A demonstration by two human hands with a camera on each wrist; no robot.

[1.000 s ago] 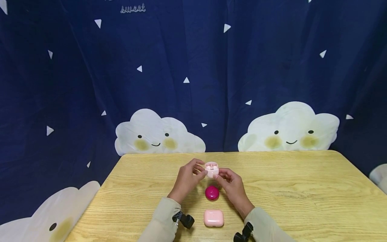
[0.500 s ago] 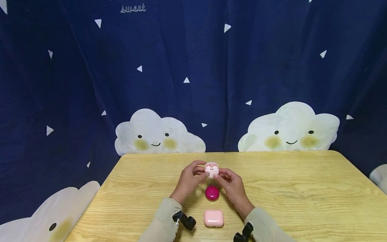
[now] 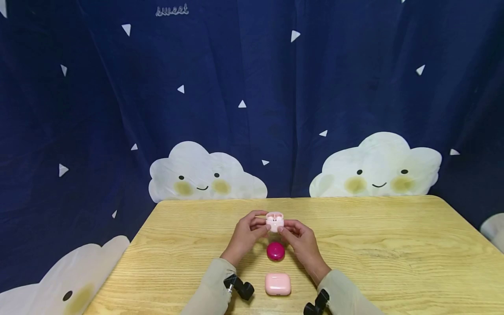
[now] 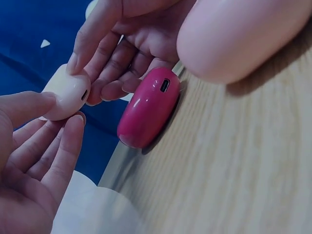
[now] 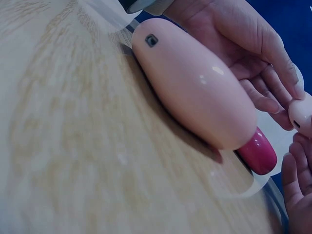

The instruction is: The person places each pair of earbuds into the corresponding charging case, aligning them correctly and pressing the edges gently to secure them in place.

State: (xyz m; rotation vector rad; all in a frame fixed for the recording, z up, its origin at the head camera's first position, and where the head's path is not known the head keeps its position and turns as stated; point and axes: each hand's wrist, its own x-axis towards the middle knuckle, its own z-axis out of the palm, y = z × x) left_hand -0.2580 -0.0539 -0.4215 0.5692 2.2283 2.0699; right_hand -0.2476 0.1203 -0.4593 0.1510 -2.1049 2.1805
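Observation:
A pale pink earbud case (image 3: 275, 224) is held up between both hands, its lid raised and earbuds showing inside. My left hand (image 3: 245, 232) grips its left side, thumb on the front and fingers behind. On the right side, my right hand (image 3: 304, 246) pinches it the same way. In the left wrist view a small charging port shows on the underside of the pale case (image 4: 73, 95). Below the hands a round magenta case (image 3: 275, 251) rests closed on the table. Nearer still lies a closed, wider pink case (image 3: 278, 284).
The wooden table (image 3: 393, 253) reaches out on both sides of the hands. Behind it hangs a dark blue curtain (image 3: 220, 65) printed with clouds and triangles. Black wrist devices (image 3: 239, 287) sit on the beige sleeves.
My left fingers have settled more closely on the pale earbud case, the thumb now on its front. The case has tipped and dropped very slightly. The other two cases stay put.

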